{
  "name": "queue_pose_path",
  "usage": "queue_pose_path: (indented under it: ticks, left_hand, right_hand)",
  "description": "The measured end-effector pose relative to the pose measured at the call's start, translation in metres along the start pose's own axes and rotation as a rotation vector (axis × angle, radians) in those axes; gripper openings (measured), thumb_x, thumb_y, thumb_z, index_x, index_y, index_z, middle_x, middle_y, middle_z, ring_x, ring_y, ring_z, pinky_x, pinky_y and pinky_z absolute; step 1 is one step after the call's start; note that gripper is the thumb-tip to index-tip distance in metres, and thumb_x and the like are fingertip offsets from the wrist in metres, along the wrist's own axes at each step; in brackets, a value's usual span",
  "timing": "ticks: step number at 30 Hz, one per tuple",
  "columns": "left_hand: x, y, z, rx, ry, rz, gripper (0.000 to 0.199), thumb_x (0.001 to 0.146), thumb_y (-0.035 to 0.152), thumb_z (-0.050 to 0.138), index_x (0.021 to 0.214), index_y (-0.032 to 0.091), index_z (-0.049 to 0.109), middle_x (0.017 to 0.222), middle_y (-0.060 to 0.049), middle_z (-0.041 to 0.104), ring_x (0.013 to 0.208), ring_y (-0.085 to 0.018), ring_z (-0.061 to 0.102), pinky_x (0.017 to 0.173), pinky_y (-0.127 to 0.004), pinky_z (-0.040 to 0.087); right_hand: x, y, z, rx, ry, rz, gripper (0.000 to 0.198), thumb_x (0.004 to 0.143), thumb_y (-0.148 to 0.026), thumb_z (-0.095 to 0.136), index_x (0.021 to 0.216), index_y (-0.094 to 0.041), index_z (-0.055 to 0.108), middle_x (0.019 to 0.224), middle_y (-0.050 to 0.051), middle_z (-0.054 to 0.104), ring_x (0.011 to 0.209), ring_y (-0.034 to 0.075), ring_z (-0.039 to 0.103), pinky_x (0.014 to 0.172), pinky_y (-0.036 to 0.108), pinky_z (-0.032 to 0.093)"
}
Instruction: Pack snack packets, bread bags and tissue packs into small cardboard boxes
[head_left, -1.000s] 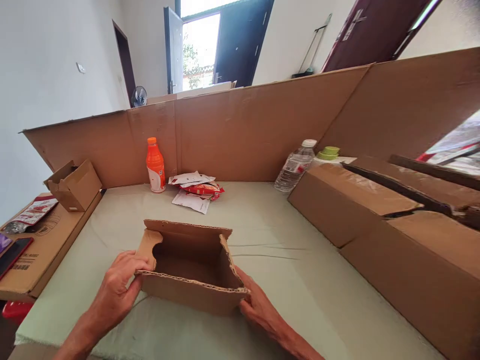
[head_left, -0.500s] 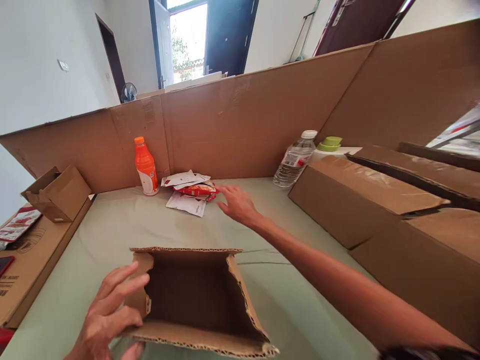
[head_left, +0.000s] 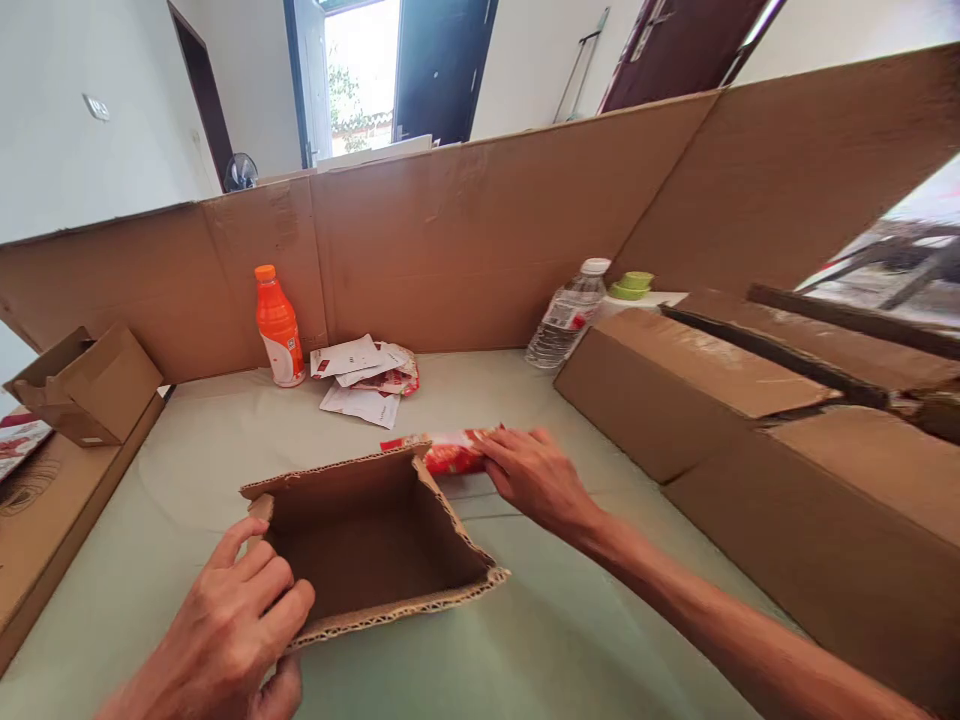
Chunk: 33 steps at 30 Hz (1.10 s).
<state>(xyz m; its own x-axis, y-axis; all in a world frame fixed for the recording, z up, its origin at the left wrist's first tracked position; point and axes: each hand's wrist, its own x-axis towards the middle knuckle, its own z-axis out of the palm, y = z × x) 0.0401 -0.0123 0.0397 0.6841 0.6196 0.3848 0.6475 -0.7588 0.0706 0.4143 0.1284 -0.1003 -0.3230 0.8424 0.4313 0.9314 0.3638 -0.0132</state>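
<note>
My left hand [head_left: 232,620] grips the left wall of an open-topped cardboard box [head_left: 345,480], fingers over its edge and thumb low at the near corner. The inside of the box is dark. A shiny red packet [head_left: 454,455] is pinched by one end in my right hand [head_left: 536,478], beyond the box's far right corner. The box's back flap partly hides that packet, and motion blurs it a little. Farther back lies a loose pile of white and red packets [head_left: 360,402], apart from both hands.
An orange bottle [head_left: 277,325] stands left of the pile. A clear water bottle [head_left: 566,315] leans by green lids [head_left: 631,285] at the back right. Large cardboard boxes [head_left: 645,410] line the right side; a small carton [head_left: 90,385] sits at left. A cardboard wall [head_left: 450,250] closes the back.
My right hand has drawn the red packet from the pile toward the box. My left hand has closed on the box's left side, and the box is turned slightly.
</note>
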Motion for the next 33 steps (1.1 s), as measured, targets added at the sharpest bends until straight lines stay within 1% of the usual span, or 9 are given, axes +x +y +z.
queue_pose_path:
  ticks: [3,5,8,14,19,21,23,28,33]
  left_hand:
    - [-0.01,0.0,0.001,0.019,0.008,0.015,0.039,0.072,0.004,0.051,0.102,0.023,0.066,0.073,0.001,0.059,0.069,-0.019,0.055,0.106,-0.052,0.05]
    - [-0.014,0.0,0.001,0.032,0.01,0.016,0.04,0.07,0.004,0.05,0.103,0.023,0.065,0.076,0.0,0.061,0.073,-0.02,0.058,0.11,-0.053,0.046]
    - [-0.015,0.004,-0.001,0.101,0.048,-0.007,0.038,0.07,0.003,0.048,0.099,0.021,0.064,0.081,-0.001,0.063,0.08,-0.021,0.061,0.116,-0.057,0.037]
    - [-0.023,0.014,0.0,0.321,0.041,-0.101,0.027,0.079,0.003,0.045,0.092,0.019,0.063,0.088,-0.005,0.066,0.093,-0.025,0.062,0.112,-0.06,0.039]
    - [-0.034,0.018,0.007,0.284,0.014,-0.11,0.03,0.081,0.001,0.048,0.098,0.018,0.065,0.1,-0.009,0.068,0.113,-0.03,0.06,0.111,-0.057,0.045]
    - [-0.033,0.019,0.008,0.261,0.016,-0.109,0.027,0.082,0.001,0.048,0.095,0.017,0.065,0.101,-0.009,0.067,0.114,-0.03,0.059,0.111,-0.055,0.047]
    - [-0.031,0.02,0.009,0.239,0.021,-0.112,0.024,0.081,0.0,0.049,0.091,0.016,0.064,0.099,-0.01,0.066,0.111,-0.029,0.059,0.111,-0.054,0.048]
    - [-0.027,0.019,0.008,0.235,0.034,-0.172,0.018,0.078,0.0,0.051,0.079,0.017,0.06,0.091,-0.009,0.064,0.097,-0.026,0.059,0.102,-0.049,0.054]
    - [-0.032,0.016,0.007,0.309,0.055,-0.22,0.014,0.076,0.004,0.056,0.076,0.017,0.061,0.085,-0.01,0.063,0.09,-0.028,0.059,0.094,-0.049,0.057]
  right_hand:
    - [-0.06,0.008,-0.011,0.006,-0.005,-0.018,0.028,0.095,-0.014,0.047,0.103,-0.019,0.073,0.094,0.009,0.076,0.083,0.024,0.068,0.079,0.037,0.043]
    - [-0.077,0.006,-0.013,0.009,-0.009,-0.023,0.032,0.093,-0.018,0.051,0.118,-0.022,0.07,0.115,0.011,0.075,0.098,0.027,0.068,0.084,0.039,0.045]
    - [-0.07,-0.006,-0.005,0.031,-0.06,-0.01,0.048,0.088,-0.017,0.055,0.134,-0.024,0.062,0.137,0.015,0.066,0.112,0.031,0.065,0.087,0.042,0.048]
    - [-0.027,-0.006,-0.004,0.18,-0.111,0.074,0.036,0.087,-0.013,0.05,0.112,-0.023,0.074,0.104,0.009,0.079,0.091,0.026,0.073,0.075,0.036,0.054]
    - [-0.01,-0.008,-0.08,0.813,0.17,0.33,0.023,0.088,-0.042,0.065,0.104,-0.028,0.072,0.084,0.001,0.076,0.069,0.022,0.068,0.062,0.035,0.056]
    - [0.001,-0.03,-0.121,1.055,0.352,0.37,0.025,0.082,-0.048,0.075,0.099,-0.03,0.072,0.09,0.0,0.074,0.073,0.022,0.066,0.065,0.037,0.057]
    - [0.014,-0.063,-0.152,1.15,0.389,0.303,0.024,0.078,-0.046,0.08,0.092,-0.028,0.073,0.085,-0.001,0.072,0.069,0.019,0.063,0.063,0.035,0.055]
    - [0.044,-0.136,-0.174,1.085,0.012,-0.135,0.021,0.085,-0.042,0.068,0.087,-0.022,0.073,0.072,-0.003,0.064,0.062,0.014,0.056,0.056,0.025,0.044]
    - [0.055,-0.163,-0.172,0.365,-0.551,-0.346,0.018,0.087,-0.014,0.054,0.083,-0.019,0.071,0.073,0.002,0.069,0.065,0.015,0.057,0.06,0.026,0.034]
